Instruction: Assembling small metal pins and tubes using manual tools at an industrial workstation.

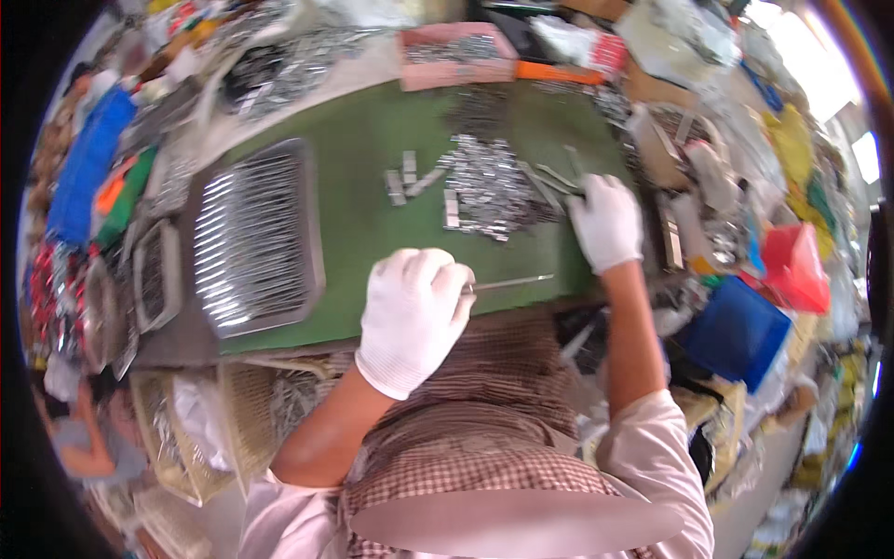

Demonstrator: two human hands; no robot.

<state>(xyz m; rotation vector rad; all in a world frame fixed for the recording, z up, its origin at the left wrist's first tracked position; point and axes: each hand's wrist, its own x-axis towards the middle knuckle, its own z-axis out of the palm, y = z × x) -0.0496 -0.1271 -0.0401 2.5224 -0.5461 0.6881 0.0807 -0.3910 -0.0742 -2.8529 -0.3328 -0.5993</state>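
Head view: L hand (414, 317) in white knit glove, low over near edge of green mat (358, 140); fingers curled in, clamped on thin metal rod (512, 282), which sticks out to the R, approx. level. R hand (607, 224), also gloved, at R side of mat, fingertips at handle end of a plier-like tool (557, 177); can't tell if fingers are closed on it or just touching. Tool lies just R of pile of small shiny metal pcs (480, 177), mid-mat. A few loose pcs (410, 177) just L of pile. Far L on mat: metal tray (315, 233) w/ many long thin rods (251, 238), side by side. Pink box (456, 78) w/ metal pcs at far edge. Blue bin (740, 331) & red bin (796, 268) off to R, beyond R forearm.
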